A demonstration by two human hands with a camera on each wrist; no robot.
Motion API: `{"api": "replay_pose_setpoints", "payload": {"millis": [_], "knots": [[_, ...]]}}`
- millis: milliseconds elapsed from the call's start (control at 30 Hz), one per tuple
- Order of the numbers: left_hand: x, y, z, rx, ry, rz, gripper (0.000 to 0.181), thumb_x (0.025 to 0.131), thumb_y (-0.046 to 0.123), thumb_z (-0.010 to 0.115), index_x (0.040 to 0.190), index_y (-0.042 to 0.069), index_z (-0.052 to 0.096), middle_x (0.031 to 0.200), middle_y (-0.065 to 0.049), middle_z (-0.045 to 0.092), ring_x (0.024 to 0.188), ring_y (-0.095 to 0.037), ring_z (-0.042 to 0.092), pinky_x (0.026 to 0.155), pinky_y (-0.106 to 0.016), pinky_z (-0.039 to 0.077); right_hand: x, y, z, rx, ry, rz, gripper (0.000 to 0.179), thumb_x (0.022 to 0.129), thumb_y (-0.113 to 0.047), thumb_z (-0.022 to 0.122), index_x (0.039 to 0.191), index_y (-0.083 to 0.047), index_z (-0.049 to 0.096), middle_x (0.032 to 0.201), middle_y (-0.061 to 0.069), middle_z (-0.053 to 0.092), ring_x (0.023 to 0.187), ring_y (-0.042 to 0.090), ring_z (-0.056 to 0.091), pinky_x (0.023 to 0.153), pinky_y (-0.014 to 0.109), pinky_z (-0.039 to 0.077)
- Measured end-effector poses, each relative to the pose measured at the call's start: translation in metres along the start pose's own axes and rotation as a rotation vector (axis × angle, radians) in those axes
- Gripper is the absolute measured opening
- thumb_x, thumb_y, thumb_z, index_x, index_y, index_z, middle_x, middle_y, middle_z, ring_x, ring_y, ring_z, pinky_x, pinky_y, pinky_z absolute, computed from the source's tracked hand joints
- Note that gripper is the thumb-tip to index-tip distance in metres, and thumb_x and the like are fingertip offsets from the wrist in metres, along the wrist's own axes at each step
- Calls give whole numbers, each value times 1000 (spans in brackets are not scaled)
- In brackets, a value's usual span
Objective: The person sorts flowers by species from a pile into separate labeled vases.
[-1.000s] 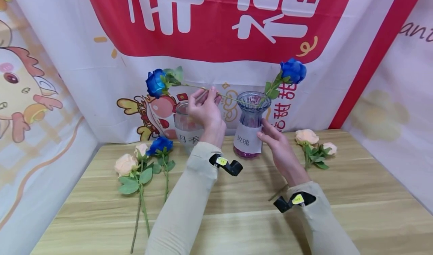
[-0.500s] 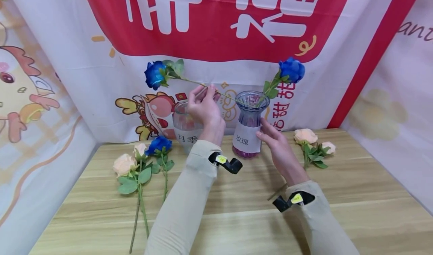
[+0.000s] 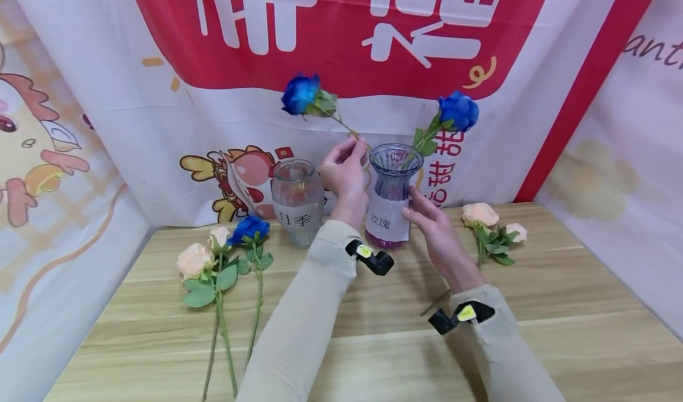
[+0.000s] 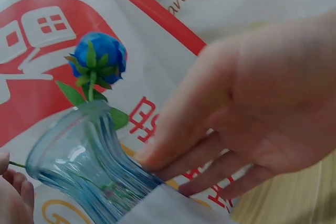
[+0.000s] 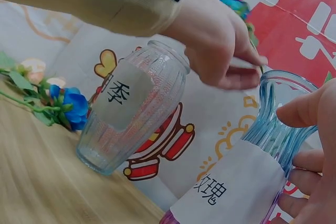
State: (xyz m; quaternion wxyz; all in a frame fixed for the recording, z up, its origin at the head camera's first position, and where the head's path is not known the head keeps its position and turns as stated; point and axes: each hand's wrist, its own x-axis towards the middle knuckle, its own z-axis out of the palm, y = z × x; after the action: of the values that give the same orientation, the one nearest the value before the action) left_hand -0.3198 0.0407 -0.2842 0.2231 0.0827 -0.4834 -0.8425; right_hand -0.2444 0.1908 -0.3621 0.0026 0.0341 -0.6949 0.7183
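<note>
I recorded the left hand (image 3: 344, 174), grip narrow, pinching a blue flower (image 3: 302, 96) by its stem (image 3: 343, 124), upper centre of frame. The right hand (image 3: 440, 239), grip wide, touched the vase (image 3: 391, 194) right of centre.

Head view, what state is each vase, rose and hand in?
Tinted vase: upright
Clear vase: upright, flowerless
Blue rose: leaning in tinted vase
Held blue rose: tilted, pinched
Third blue rose: lying
Left pale roses: lying
Right pale roses: lying
Left hand: pinching stem
Right hand: touching tinted vase
</note>
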Motion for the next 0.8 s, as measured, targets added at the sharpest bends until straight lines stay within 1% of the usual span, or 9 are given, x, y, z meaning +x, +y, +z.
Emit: {"api": "replay_pose_setpoints", "payload": {"millis": [67,133,233,300,367,467,567,633,800], "knots": [[-1,-5,1,94,-9,-26,16,89,11,87,104,9,84,102,-7,81,93,-19,76,86,-30,66,0,0,0,0,1,-3,69,110,-19,54,170,-14,20,180,5,15,167,24,15,138,44,8],[-2,-8,1,163,-21,-49,15,90,16,86,105,14,85,105,-3,81,95,-14,74,88,-28,64,0,1,0,1,5,-1,69,110,-19,54,170,-15,20,180,5,15,167,25,15,138,44,8],[-3,-10,1,221,-37,-75,15,92,22,85,106,18,86,107,0,81,102,-14,74,94,-29,62,-1,1,1,-2,4,-2,69,110,-18,54,170,-14,20,180,6,15,167,25,14,138,45,8],[-5,-10,0,220,-47,-93,16,92,23,85,108,18,85,110,2,82,106,-14,74,99,-31,61,-1,0,1,-2,6,1,69,110,-19,54,170,-14,20,180,7,15,167,25,14,138,44,8],[-7,-10,-2,199,-56,-107,18,92,23,85,110,18,85,110,2,82,108,-14,74,100,-31,61,-1,0,2,-4,7,4,69,110,-19,54,170,-14,20,180,7,14,167,25,14,138,44,8],[-10,-10,-5,144,-57,-102,20,93,19,84,112,14,84,110,0,81,105,-14,74,95,-30,63,-1,-1,2,-6,9,4,70,110,-18,54,170,-14,19,180,7,14,167,25,14,138,44,8],[-13,-10,-8,110,-58,-70,20,94,16,83,113,12,84,109,-3,80,102,-15,74,90,-28,64,-1,-1,2,-13,7,2,70,110,-19,55,170,-14,20,180,6,15,167,24,15,138,44,8],[-14,-10,-9,127,-72,-58,18,95,19,81,113,14,84,110,-1,80,104,-15,73,91,-29,63,-1,-1,2,-16,6,1,69,110,-19,55,170,-15,20,180,5,15,167,24,15,139,44,8],[-14,-9,-10,235,-151,-54,20,98,27,78,117,21,83,118,5,80,119,-13,70,106,-33,58,-1,-1,1,-17,3,9,69,111,-20,54,170,-15,19,180,5,14,167,23,14,139,44,8]]}}
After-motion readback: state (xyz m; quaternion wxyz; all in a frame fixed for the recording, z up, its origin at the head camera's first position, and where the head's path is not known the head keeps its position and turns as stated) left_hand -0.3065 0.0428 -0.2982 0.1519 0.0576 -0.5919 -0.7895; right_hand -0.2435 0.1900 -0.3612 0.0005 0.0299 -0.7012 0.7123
